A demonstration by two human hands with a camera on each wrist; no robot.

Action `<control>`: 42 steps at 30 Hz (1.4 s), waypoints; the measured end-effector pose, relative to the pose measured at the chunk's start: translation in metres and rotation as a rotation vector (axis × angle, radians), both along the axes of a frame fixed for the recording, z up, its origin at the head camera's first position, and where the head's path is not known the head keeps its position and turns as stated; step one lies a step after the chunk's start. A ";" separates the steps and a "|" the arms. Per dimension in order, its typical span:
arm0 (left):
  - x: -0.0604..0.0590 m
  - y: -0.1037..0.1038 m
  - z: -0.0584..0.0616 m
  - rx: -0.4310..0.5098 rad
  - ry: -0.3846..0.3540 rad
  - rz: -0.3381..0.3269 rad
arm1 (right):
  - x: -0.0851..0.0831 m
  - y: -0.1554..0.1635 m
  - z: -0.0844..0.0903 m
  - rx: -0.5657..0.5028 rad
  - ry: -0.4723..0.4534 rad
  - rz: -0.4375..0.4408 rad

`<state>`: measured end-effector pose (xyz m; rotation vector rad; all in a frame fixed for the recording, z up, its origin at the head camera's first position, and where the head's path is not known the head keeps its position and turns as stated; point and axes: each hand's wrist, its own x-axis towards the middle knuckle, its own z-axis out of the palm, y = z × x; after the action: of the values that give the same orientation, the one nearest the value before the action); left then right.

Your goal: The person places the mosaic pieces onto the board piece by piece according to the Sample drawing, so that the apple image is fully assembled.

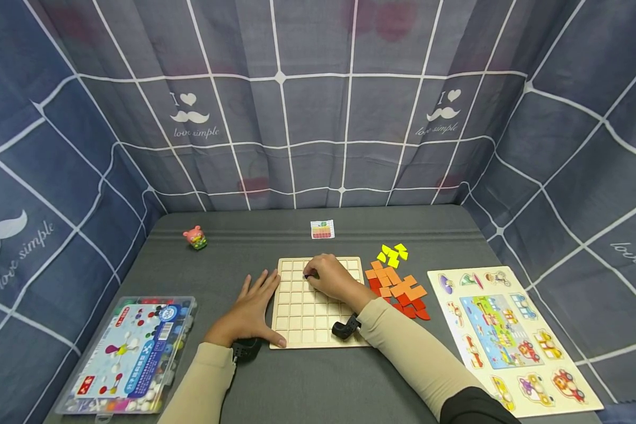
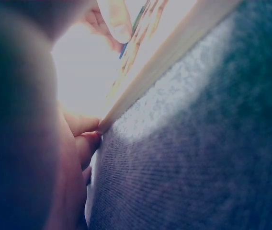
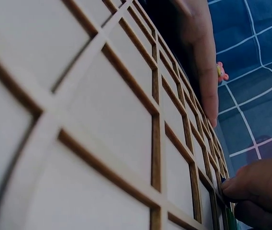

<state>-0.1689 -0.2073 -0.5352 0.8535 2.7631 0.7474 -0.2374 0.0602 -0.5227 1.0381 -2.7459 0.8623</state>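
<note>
A pale wooden grid board (image 1: 307,321) lies in the middle of the grey table. My right hand (image 1: 320,275) hovers low over the board's upper rows, fingers curled, and pinches a small dark piece (image 1: 308,275) against a cell. In the right wrist view the fingertips (image 3: 251,184) press that dark piece (image 3: 226,211) at the grid (image 3: 102,120). My left hand (image 1: 249,309) lies flat with straight fingers beside the board's left edge, the thumb touching its front corner. The left wrist view shows the board's edge (image 2: 174,45) with the fingers (image 2: 85,139) against it.
Right of the board lie heaps of orange tiles (image 1: 394,284), red tiles (image 1: 410,307) and yellow tiles (image 1: 394,253). A vehicle picture puzzle (image 1: 509,335) sits at the far right. A clear bead box (image 1: 132,353) is front left, with a pink toy figure (image 1: 195,237) and a small card (image 1: 322,229) at the back.
</note>
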 end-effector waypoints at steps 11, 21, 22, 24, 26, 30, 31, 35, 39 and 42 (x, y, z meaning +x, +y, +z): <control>0.000 0.000 -0.002 -0.006 0.002 0.008 | 0.001 0.001 -0.003 0.001 -0.017 -0.031; 0.000 0.001 0.000 -0.004 0.007 0.010 | 0.000 0.001 -0.004 -0.028 0.009 -0.022; 0.000 0.001 0.001 -0.003 0.007 0.011 | 0.000 0.001 -0.004 -0.030 0.012 -0.021; 0.000 0.001 0.001 -0.005 0.012 0.012 | 0.000 0.001 -0.004 -0.035 0.012 -0.021; 0.000 0.001 0.002 -0.006 0.017 0.012 | 0.000 0.001 -0.004 -0.038 0.012 -0.025; 0.000 0.001 0.001 -0.010 0.017 0.013 | 0.001 -0.001 -0.005 -0.042 0.014 -0.039; 0.000 0.001 0.001 -0.009 0.016 0.012 | 0.001 -0.001 -0.005 -0.040 0.015 -0.044; 0.000 0.001 0.000 -0.006 0.016 0.011 | 0.001 -0.002 -0.007 -0.039 0.024 -0.055; 0.000 0.001 0.000 -0.004 0.016 0.010 | 0.001 -0.002 -0.007 -0.040 0.030 -0.056; 0.000 0.001 0.000 -0.003 0.016 0.010 | 0.001 -0.001 -0.006 -0.030 0.027 -0.065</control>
<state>-0.1687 -0.2065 -0.5350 0.8494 2.7833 0.7419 -0.2362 0.0589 -0.5286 0.9427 -2.7195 0.8712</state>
